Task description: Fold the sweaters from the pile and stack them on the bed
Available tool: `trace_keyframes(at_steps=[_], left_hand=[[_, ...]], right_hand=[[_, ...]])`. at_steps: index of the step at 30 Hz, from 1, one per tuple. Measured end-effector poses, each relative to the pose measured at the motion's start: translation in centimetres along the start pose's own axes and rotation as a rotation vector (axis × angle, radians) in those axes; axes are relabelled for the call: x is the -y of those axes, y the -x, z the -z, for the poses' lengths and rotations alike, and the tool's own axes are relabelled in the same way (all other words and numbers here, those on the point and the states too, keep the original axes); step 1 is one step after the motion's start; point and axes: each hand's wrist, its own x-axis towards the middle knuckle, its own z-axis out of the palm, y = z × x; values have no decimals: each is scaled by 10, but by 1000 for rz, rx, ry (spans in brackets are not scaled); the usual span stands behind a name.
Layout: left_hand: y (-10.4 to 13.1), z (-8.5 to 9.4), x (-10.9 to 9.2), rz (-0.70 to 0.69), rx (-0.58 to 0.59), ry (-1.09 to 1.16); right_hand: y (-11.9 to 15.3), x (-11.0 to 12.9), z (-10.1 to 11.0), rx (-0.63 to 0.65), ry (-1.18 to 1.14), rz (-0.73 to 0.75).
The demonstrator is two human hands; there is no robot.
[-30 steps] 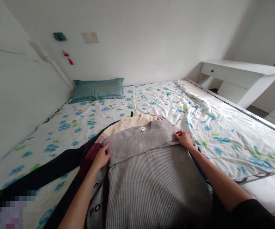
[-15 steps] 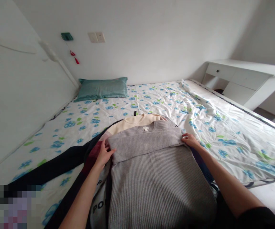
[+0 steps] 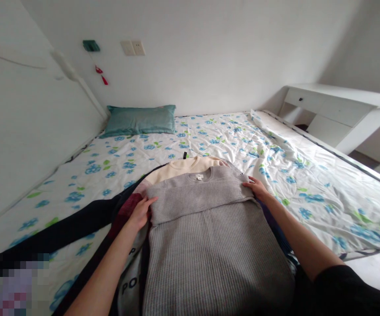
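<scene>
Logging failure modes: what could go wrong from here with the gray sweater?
The folded sleeve across the gray sweater might shift if the left hand or right hand drags its end.
The cream sweater lies partly underneath and could get pulled along.

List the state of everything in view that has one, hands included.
Grey sweater: laid flat, front sleeve layer folded across the chest
Left hand: touching the fold's left end
Right hand: touching the fold's right end
Cream-topped sweater: partly covered by the grey one
Black sleeve: stretched out
Floral sheet: spread, wrinkled
Green pillow: lying flat
Desk drawer: shut
Wall socket: nothing plugged in
</scene>
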Motion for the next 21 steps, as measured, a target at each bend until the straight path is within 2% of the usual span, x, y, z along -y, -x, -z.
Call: trace_keyframes(at_steps=[5, 7, 10, 12, 17, 19, 21], left_hand=[[-10, -1, -2, 37, 52, 5], [-17, 0, 0, 28, 17, -30], [-32, 0, -5, -91, -72, -133], [-45, -2, -20, -170, -130, -148], [-84, -13, -78, -290, -234, -31], [-97, -18, -88, -341, -278, -41], [-104, -23, -84, -358, -298, -94]], right_hand=[[-1, 4, -4, 98, -82, -26], [0, 7, -3, 137, -30, -82], [-6, 23, -4, 136, 32, -105], [-14, 42, -6, 119, 20, -41], [-48, 98, -16, 122, -106, 143], [-59, 107, -22, 107, -136, 186], [-65, 104, -29, 82, -106, 181]])
